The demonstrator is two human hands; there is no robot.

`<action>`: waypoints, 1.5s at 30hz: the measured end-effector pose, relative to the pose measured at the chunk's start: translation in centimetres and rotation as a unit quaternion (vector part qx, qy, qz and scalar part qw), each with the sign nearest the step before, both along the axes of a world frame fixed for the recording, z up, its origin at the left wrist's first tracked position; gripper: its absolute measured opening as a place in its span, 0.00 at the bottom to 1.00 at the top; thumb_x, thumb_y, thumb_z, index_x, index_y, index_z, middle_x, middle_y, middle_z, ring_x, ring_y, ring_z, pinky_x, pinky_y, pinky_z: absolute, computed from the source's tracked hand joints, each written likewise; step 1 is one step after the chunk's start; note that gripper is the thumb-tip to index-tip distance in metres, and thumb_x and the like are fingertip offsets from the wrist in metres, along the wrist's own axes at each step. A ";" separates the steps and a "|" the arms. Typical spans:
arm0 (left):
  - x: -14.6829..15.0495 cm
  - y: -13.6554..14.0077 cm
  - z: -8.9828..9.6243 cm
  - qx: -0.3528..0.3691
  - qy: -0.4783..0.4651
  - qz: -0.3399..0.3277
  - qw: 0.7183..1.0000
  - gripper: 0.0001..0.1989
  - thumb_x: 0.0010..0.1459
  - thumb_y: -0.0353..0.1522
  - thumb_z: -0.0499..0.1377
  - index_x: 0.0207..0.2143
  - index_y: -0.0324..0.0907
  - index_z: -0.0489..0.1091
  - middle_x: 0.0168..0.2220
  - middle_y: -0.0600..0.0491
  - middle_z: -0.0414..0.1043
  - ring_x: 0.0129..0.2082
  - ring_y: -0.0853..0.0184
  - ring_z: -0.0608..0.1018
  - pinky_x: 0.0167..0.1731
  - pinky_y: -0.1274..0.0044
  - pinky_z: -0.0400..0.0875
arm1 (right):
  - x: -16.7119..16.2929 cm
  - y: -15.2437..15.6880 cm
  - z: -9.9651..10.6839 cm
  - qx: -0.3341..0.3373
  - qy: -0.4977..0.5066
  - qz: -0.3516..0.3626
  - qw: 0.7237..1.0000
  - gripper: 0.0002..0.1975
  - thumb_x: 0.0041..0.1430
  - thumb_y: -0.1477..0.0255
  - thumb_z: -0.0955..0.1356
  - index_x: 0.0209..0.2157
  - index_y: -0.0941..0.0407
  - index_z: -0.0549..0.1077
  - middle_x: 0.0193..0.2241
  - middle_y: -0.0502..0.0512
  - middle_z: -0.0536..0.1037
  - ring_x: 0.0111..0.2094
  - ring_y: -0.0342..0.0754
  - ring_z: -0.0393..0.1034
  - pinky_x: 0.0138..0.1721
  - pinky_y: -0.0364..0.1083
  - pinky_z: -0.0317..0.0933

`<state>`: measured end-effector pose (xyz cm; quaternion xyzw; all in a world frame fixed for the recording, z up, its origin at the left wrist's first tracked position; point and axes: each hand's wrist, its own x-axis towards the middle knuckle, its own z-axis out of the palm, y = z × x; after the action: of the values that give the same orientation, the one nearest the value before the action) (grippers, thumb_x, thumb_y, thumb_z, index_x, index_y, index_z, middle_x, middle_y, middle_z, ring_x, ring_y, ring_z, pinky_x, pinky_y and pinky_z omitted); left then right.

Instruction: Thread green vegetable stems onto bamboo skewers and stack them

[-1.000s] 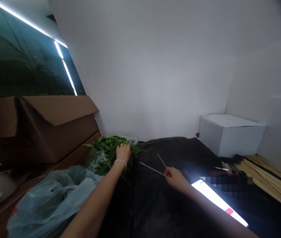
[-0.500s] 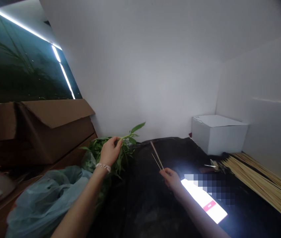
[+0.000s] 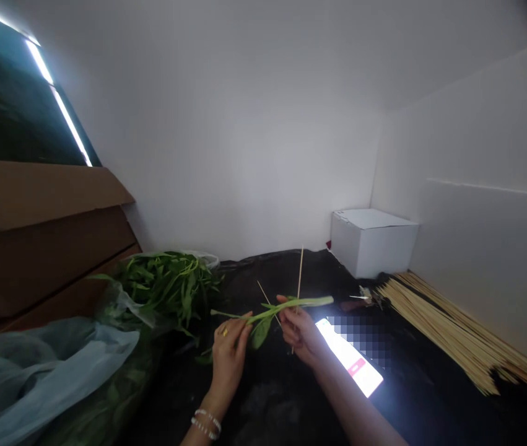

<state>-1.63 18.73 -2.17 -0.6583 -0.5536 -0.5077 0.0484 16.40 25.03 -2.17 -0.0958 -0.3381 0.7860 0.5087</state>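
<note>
My left hand pinches a long green leafy stem that lies nearly level in front of me. Its pale thicker end points right, across the fingers of my right hand. That hand is closed on two thin bamboo sticks; one stands almost upright, the other slants to the left behind the stem. The right thumb and forefinger also touch the stem. Left of both hands, a heap of leafy greens sits in a plastic bag, partly hidden by its folds.
A lit phone lies beside my right forearm. Bundled bamboo sticks spread along the right, near a small metal tool. A white box stands behind. At left are a cardboard box and a bluish plastic bag.
My left hand has carried the stem from the heap rightward to my right hand. The sticks in my right hand have spread apart, and the view has turned slightly right.
</note>
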 end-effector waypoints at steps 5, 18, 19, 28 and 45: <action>-0.4 0.0 -1.2 0.000 0.052 0.019 0.998 0.14 0.63 0.35 0.54 0.48 0.48 0.74 0.41 0.50 0.79 0.41 0.61 0.77 0.47 0.67 0.67 | 0.1 -0.5 0.3 0.002 0.002 0.005 1.000 0.11 0.52 0.72 0.73 0.40 0.55 0.77 0.25 0.46 0.71 0.14 0.30 0.45 0.13 0.35 0.36; -1.7 -2.2 4.8 0.038 -0.011 0.088 0.995 0.14 0.63 0.38 0.53 0.42 0.44 0.75 0.41 0.49 0.78 0.43 0.61 0.76 0.48 0.68 0.68 | 0.9 0.4 0.6 -0.041 0.042 -0.017 0.998 0.10 0.50 0.71 0.74 0.36 0.56 0.77 0.28 0.50 0.78 0.12 0.30 0.39 0.11 0.35 0.34; -1.5 -2.6 6.2 0.050 0.005 0.087 0.995 0.13 0.62 0.38 0.54 0.42 0.45 0.76 0.41 0.50 0.78 0.43 0.61 0.76 0.48 0.68 0.69 | 0.9 0.3 0.8 -0.044 0.042 -0.011 0.998 0.09 0.51 0.70 0.74 0.35 0.56 0.77 0.29 0.51 0.79 0.12 0.30 0.39 0.10 0.35 0.34; 0.0 -3.4 12.2 -0.057 0.103 0.035 0.992 0.12 0.59 0.37 0.57 0.40 0.45 0.78 0.40 0.51 0.80 0.44 0.60 0.76 0.47 0.68 0.68 | 0.8 -2.5 6.7 0.002 0.056 0.021 0.998 0.07 0.53 0.71 0.72 0.36 0.56 0.77 0.32 0.52 0.80 0.12 0.31 0.39 0.10 0.35 0.37; -1.3 -9.7 13.5 -0.244 -0.074 -0.126 0.959 0.16 0.63 0.41 0.46 0.37 0.42 0.69 0.22 0.57 0.66 0.24 0.67 0.71 0.27 0.77 0.66 | 0.4 -7.4 14.2 0.215 -0.154 -0.066 0.962 0.12 0.51 0.68 0.73 0.39 0.55 0.79 0.21 0.45 0.71 0.14 0.32 0.45 0.14 0.39 0.34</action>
<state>-2.92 9.05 11.34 -0.6753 -0.5750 -0.4065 -0.2192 16.75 17.65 12.00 -0.1266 -0.5666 0.6347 0.5100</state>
